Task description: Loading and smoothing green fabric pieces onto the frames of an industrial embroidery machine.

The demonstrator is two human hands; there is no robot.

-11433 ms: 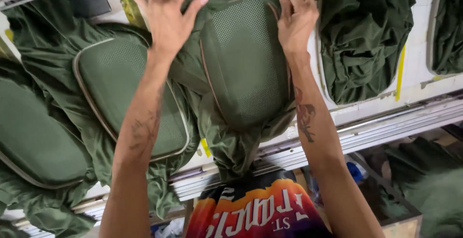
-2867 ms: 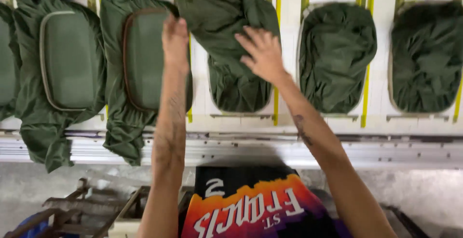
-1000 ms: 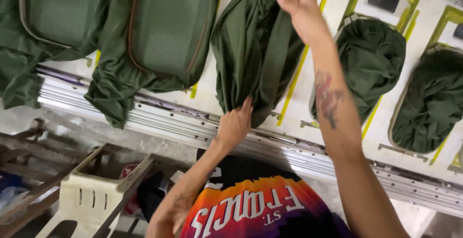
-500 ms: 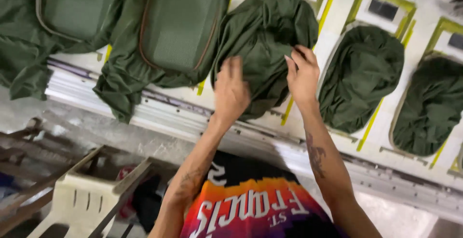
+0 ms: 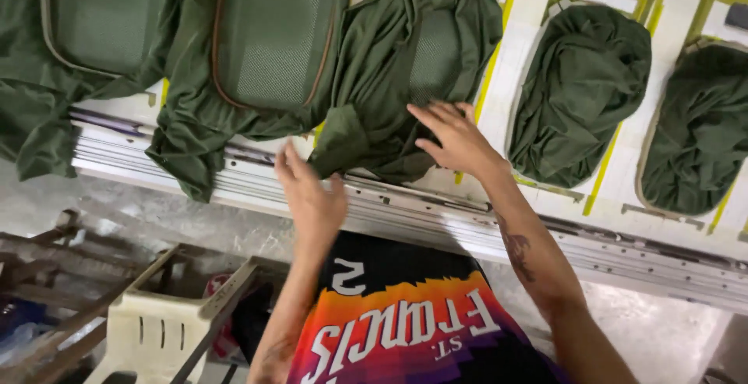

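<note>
A dark green garment (image 5: 405, 72) lies crumpled over the middle pallet of a white printing table (image 5: 538, 220). My right hand (image 5: 456, 139) rests flat on its lower right part, fingers spread. Lower down, my left hand (image 5: 312, 193) hovers open at the table's front rail, just below the garment's hanging corner, holding nothing. Left of this garment, two green garments (image 5: 265, 41) (image 5: 86, 26) are stretched smooth over their pallets, showing mesh panels.
Two more bunched green garments (image 5: 580, 88) (image 5: 697, 127) sit on pallets outlined in yellow to the right. Metal rails (image 5: 623, 251) run along the table's front edge. A cream plastic stool (image 5: 164, 325) and metal frames (image 5: 47, 251) stand on the concrete floor at lower left.
My left hand has dropped from the middle garment down to the front rail. My right hand has slid lower on the fabric and flattened. The view has shifted slightly.
</note>
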